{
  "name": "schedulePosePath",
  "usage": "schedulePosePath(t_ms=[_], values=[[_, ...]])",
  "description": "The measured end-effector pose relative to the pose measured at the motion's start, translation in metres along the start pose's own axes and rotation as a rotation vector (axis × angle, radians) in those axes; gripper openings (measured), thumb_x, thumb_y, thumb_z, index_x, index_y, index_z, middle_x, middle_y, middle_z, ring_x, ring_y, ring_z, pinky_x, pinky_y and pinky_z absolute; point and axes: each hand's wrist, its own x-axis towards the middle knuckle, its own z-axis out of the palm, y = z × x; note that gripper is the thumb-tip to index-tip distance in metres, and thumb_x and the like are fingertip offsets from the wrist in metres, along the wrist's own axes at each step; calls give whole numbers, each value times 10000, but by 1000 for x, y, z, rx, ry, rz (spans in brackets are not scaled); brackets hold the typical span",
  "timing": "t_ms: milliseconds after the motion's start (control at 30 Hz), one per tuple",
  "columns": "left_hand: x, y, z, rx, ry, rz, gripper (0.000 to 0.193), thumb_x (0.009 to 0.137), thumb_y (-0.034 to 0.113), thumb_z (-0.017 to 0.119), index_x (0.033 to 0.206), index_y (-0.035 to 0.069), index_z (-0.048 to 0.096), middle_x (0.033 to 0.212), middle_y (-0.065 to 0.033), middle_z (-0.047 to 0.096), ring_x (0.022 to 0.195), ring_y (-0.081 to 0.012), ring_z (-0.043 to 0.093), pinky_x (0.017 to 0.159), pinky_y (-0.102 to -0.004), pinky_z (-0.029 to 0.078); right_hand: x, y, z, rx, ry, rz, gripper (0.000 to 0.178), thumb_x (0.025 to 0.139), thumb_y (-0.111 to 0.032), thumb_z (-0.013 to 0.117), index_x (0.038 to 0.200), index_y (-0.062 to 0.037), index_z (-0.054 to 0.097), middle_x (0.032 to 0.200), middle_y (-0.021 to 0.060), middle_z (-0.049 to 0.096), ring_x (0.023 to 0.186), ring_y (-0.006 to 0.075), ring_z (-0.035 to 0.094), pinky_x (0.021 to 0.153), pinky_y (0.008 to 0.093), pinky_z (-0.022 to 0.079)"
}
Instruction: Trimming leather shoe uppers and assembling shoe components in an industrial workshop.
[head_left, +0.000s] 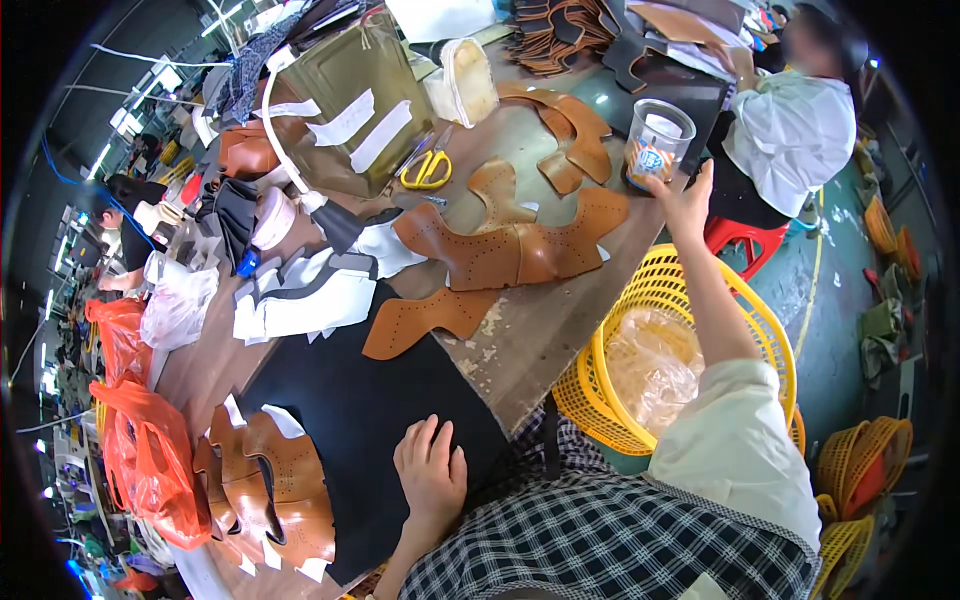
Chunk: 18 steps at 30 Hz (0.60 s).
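Observation:
My left hand lies flat on a black mat, fingers stretched out and nothing in them. Out at the far right edge of the table, my right hand is beside a clear plastic cup with an orange and white label. Its thumb overlaps the cup's base and the other fingers stand apart to the right; whether they touch the cup I cannot tell. Perforated brown leather pieces lie beyond the mat, one strip overlapping its far edge. More stitched brown leather pieces rest left of my left hand.
Yellow-handled scissors lie near an olive container. White and grey cut pieces are left of the leather. A yellow basket with clear plastic stands right of the table; red bags hang left. Another person sits at far right.

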Motion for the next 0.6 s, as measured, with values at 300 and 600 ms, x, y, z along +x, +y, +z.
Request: schedulePosePath(t_ms=[300,600], values=[[-5,-1,-1,-1,-18,-55,373,791,112,648,1147,8,603,1242,-152,549,1194,-334,478,984,-462,354,43,35,41,193,-278,171,1259,626,-380,851,1476,-4,2,1354,234,457,1239,343,481,1032,381,379],[-5,1,2,3,16,-43,348,805,114,636,1135,4,609,1232,-163,557,1188,-340,485,994,-458,355,41,12,33,189,-125,70,1116,615,-341,853,1443,6,189,1297,212,507,1194,310,516,986,368,413]])
